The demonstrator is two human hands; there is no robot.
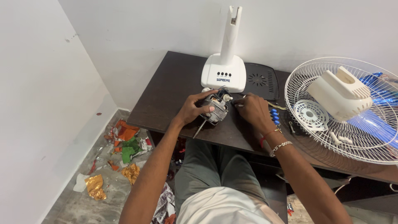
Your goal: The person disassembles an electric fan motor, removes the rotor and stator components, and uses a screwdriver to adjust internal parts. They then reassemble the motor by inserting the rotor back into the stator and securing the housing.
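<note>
A small grey fan motor point(217, 108) with a thin metal shaft sits on the dark wooden table point(170, 97). My left hand point(194, 108) grips the motor from the left side. My right hand point(253, 111) is closed just right of the motor, holding a thin tool against it; the tool's tip is mostly hidden by my fingers. A blue-handled screwdriver point(274, 117) lies right beside my right hand. The white fan base with its upright neck point(224, 68) stands just behind the motor.
A white wire fan guard point(315, 79) lies at the right with a white motor cover point(342, 94), a round white plate point(310, 115) and blue blades point(373, 124) in it. A black panel point(259, 81) lies behind. Torn coloured wrappers point(124, 143) litter the floor at the left.
</note>
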